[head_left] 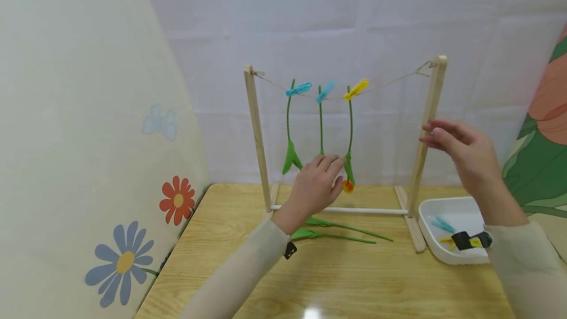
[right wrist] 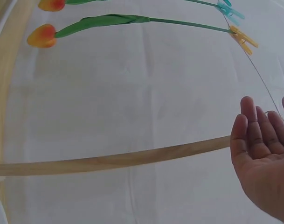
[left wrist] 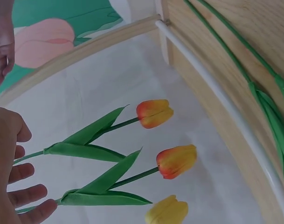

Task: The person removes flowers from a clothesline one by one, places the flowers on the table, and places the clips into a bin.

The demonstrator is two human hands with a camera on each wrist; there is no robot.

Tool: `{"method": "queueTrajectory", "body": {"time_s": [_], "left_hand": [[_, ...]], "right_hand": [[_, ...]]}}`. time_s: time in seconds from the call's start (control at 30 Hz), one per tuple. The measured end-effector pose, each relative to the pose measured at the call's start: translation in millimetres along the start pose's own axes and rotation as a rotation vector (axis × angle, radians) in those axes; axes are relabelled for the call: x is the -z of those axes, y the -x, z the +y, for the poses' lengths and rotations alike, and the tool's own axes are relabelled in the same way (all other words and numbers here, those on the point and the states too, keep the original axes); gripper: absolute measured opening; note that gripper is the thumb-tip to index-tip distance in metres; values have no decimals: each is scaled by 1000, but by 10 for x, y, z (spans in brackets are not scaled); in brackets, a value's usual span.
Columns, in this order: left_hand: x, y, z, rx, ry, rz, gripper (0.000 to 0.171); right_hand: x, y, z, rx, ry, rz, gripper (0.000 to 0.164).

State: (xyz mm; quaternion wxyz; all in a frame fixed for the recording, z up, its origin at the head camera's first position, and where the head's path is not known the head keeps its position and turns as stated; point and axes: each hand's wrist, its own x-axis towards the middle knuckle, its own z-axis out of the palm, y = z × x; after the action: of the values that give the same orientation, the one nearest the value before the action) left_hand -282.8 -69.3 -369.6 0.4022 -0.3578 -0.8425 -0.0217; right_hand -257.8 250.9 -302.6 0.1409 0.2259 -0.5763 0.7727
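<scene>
Three artificial tulips hang head-down from a string, each stem clipped by a clothespin: a blue clothespin (head_left: 299,89), a second blue clothespin (head_left: 325,91) and a yellow clothespin (head_left: 356,90). My left hand (head_left: 315,183), its fingers relaxed and holding nothing, is at the hanging flowers and covers part of them in the head view. In the left wrist view its fingertips overlap the stems, near an orange-red tulip (left wrist: 176,161), another orange-red tulip (left wrist: 154,113) and a yellow tulip (left wrist: 167,211). My right hand (head_left: 470,154) is raised by the right wooden post (head_left: 427,122), fingers loosely extended, without anything in them.
Two more tulips with green stems (head_left: 345,239) lie on the wooden table (head_left: 354,279) before the frame's white bottom bar (head_left: 367,210). At the right, a white tray (head_left: 456,260) contains blue and yellow clothespins. A painted panel (head_left: 173,137) borders the left side.
</scene>
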Motion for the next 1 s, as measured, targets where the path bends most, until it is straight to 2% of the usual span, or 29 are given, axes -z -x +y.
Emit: {"method": "queueTrajectory", "body": {"time_s": [0.17,0.37,0.7,0.87,1.0], "left_hand": [[-40,-70,-52,73,89,-1,38],[-94,-158,-73,160,168,27,44],[-77,-357,-63,256,329,32,49],[-57,-452,-52,311,445,44,49],[-33,-523,-43,372,551,26,50]], "right_hand": [[-103,-88,-33,12,-50,-16,30],[-218,-181,-71,14,-12,-12,30],[-415,-374,-117,30,-53,-4,30],[-522,-472,-120,41,-77,13,29],[-580,-534,-123,46,-101,28,27]]}}
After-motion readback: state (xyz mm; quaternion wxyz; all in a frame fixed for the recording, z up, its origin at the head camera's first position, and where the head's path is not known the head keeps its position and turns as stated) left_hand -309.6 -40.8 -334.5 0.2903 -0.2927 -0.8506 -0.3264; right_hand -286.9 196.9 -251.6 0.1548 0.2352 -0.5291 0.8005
